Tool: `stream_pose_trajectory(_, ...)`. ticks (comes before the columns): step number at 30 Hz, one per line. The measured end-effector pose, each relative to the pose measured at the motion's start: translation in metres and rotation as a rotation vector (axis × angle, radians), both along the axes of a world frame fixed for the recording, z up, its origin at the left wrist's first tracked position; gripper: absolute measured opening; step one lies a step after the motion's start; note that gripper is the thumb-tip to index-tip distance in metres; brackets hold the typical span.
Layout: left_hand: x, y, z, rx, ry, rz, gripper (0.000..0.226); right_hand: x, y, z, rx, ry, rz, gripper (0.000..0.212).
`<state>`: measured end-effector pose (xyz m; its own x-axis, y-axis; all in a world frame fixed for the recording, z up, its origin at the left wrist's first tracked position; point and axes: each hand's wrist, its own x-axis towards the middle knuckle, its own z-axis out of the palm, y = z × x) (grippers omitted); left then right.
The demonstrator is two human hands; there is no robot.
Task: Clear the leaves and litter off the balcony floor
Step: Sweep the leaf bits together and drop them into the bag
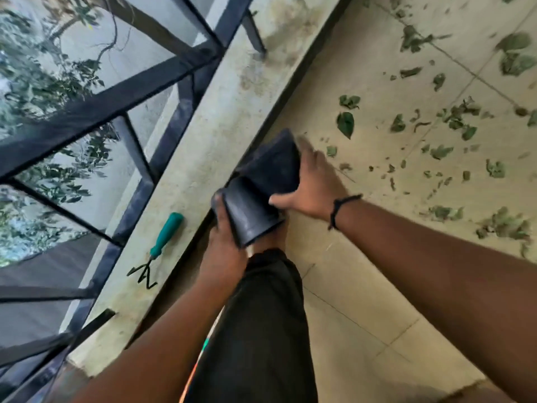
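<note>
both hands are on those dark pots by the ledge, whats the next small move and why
Probably set the pots down out of the way, perhaps on the ledge near the green-handled hand rake. The left hand grips the nearer black pot and the right hand holds the farther one, so neither is free, while leaves lie scattered over the floor tiles.

1. Floor (377,286): pale beige tiles with thin grout lines, running diagonally across the right half of the view.
2. Ledge (203,146): raised concrete kerb along the floor's left edge, stained and weathered, with a dark strip at its base.
3. Railing (96,109): dark metal bars, square-section, fixed into the ledge.
4. Beyond the railing: tree foliage (37,82) and a pale surface below.
5. Light: daylight, soft, no hard shadows.
</note>
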<state>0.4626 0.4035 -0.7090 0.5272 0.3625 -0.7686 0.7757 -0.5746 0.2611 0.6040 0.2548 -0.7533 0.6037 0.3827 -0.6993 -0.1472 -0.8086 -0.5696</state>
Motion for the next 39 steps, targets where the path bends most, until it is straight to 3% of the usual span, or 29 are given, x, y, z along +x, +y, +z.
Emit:
stream_pose_trajectory(3, -0.081, 0.033, 0.013, 0.061, 0.027, 0.090, 0.102, -0.058, 0.039, 0.014, 0.069, -0.024, 0.307, 0.130)
stream_pose_trajectory(8, -0.153, 0.065, 0.003, 0.107, 0.244, 0.107, 0.103, -0.123, 0.098, -0.003, 0.155, 0.068, 0.613, 0.100)
stream_pose_trajectory(11, -0.154, 0.080, -0.013, 0.038, 0.368, 0.102, 0.094, -0.138, 0.112, -0.019, 0.082, 0.228, 0.722, 0.099)
stream_pose_trajectory(15, -0.127, 0.089, -0.029, -0.019, 0.452, 0.194, 0.102, -0.140, 0.109, -0.018, 0.021, 0.341, 0.761, 0.098)
stream_pose_trajectory(19, -0.104, 0.093, -0.036, -0.012, 0.478, 0.217, 0.105, -0.123, 0.095, -0.014, -0.004, 0.331, 0.791, 0.096)
stream_pose_trajectory(21, -0.099, 0.094, -0.038, 0.021, 0.502, 0.228, 0.105, -0.106, 0.088, -0.018, -0.061, 0.199, 0.815, 0.086)
stream_pose_trajectory(23, -0.097, 0.091, -0.039, 0.057, 0.489, 0.234, 0.100, -0.083, 0.072, -0.018, -0.151, -0.051, 0.859, 0.074)
stream_pose_trajectory(26, -0.090, 0.082, -0.035, 0.153, 0.444, 0.214, 0.093, -0.056, 0.029, -0.027, -0.105, -0.044, 0.617, 0.046)
stream_pose_trajectory(29, -0.067, 0.059, -0.024, 0.258, 0.224, 0.137, 0.074, -0.038, -0.016, -0.052, -0.302, -0.148, 0.496, 0.055)
stream_pose_trajectory(33, 0.003, 0.024, -0.006, 0.343, -0.125, -0.209, 0.053, -0.028, -0.043, -0.080, -0.442, -0.198, 0.441, 0.061)
stream_pose_trajectory(36, 0.078, 0.006, -0.021, 0.288, -0.248, -0.406, 0.059, -0.023, -0.046, -0.090, -0.447, -0.226, 0.382, 0.065)
stream_pose_trajectory(39, 0.153, -0.001, -0.058, 0.354, -0.248, -0.658, 0.082, -0.012, -0.045, -0.098, -0.414, -0.214, 0.263, 0.062)
